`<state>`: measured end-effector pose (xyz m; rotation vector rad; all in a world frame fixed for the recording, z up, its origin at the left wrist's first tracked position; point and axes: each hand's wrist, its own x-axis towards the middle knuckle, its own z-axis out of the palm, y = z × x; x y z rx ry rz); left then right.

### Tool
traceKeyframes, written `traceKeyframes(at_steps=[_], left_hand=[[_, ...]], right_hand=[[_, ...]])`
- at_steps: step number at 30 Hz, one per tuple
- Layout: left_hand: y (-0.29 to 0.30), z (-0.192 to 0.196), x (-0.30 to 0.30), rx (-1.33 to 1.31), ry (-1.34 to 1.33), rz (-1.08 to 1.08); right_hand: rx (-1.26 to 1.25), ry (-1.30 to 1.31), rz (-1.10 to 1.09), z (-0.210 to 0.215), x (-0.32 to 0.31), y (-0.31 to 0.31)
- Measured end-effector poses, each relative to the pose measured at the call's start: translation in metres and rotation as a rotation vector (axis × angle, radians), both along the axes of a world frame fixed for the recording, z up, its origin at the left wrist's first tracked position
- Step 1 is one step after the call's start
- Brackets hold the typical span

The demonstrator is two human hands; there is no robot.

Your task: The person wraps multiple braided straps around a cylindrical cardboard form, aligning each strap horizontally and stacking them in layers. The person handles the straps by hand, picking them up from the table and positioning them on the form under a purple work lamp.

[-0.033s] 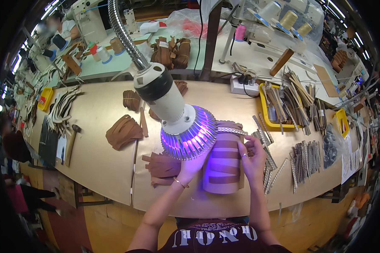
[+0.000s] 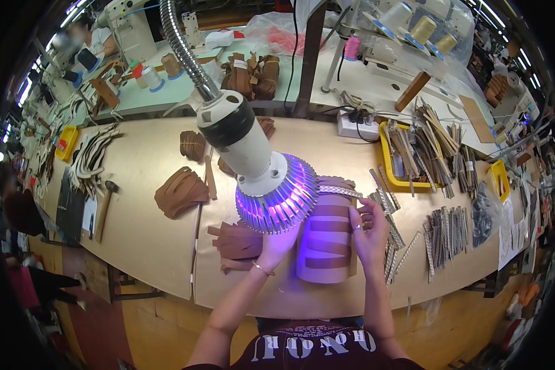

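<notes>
Lengthwise, a pale, rounded form (image 2: 328, 237) points away from the person on the tan tabletop (image 2: 142, 246), beside a purple-glowing finned lamp (image 2: 277, 194). The right hand (image 2: 370, 235), half-curled, touches its right edge, grip unclear; the lamp hides the left hand's (image 2: 282, 245) fingers, state untellable. Flat brown strips (image 2: 328, 263) cross the form.

Pale cylinder (image 2: 328, 238) with brown strips (image 2: 327, 263), braided strip (image 2: 340, 192) near its far end
</notes>
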<state>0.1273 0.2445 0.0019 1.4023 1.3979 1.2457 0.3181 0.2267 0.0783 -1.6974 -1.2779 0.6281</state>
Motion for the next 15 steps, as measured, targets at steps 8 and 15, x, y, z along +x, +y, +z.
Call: traceKeyframes(at_steps=[8,15], left_hand=[[-0.038,0.019,-0.035,-0.174,-0.226,0.064],[-0.026,0.020,0.006,-0.312,-0.402,-0.110]], right_hand=[[0.170,-0.139,-0.016,0.006,0.000,-0.014],[0.071,-0.109,0.068,0.015,0.005,-0.032]])
